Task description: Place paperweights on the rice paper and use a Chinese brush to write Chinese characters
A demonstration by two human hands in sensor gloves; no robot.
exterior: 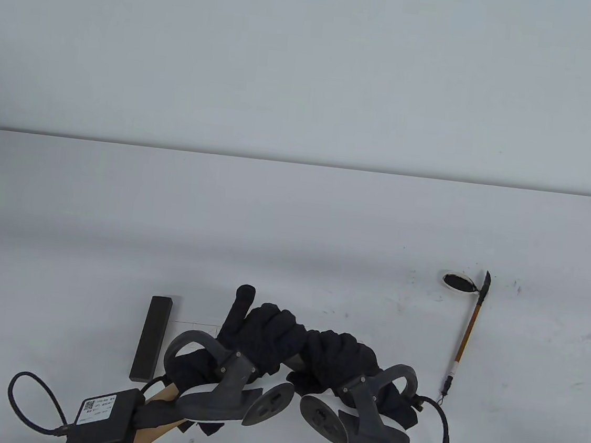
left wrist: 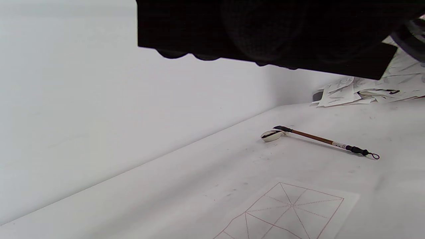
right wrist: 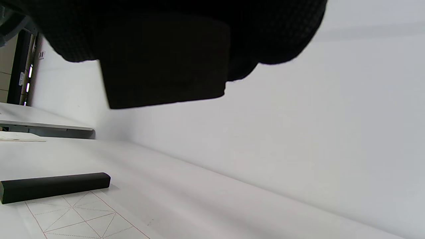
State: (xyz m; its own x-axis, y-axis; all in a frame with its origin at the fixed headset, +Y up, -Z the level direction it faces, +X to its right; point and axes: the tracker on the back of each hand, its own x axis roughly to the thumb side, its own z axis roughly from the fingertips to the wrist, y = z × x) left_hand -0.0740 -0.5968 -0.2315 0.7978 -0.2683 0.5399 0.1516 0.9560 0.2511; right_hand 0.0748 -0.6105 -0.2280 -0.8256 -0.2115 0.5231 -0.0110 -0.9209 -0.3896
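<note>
**Table view: both gloved hands carry a dark bar above the grid paper**

Table view shows, farthest left, a dark paperweight (exterior: 152, 337) lying flat on the white table (exterior: 295, 221), its long side running away from the person. The right wrist view shows it resting along the left edge of the rice paper (right wrist: 76, 215), a white sheet printed with thin red grid lines, and it looks to overlap that edge.

Next comes the left hand (exterior: 256, 341), in a black glove with a grey tracker on its back. Its fingers are curled and one finger sticks out toward the far side of the table. Just beside it, touching or nearly so, sits the right hand (exterior: 342, 358), also curled. Both wrist views show a second paperweight (left wrist: 265, 39), a black rectangular bar, gripped from above by the gloved fingers of each hand and held clear of the sheet. In the left wrist view the red grid lies below the bar with nothing resting on it there.

Well to the right, apart from both hands, a Chinese brush (exterior: 469, 329) lies on the table, its black tip resting at a small white ink dish (exterior: 459, 282) filled with dark ink. Faint ink specks dot the tabletop around the dish. Behind it, in the left wrist view, a heap of used, inked papers (left wrist: 365, 89) lies by the wall.
</note>
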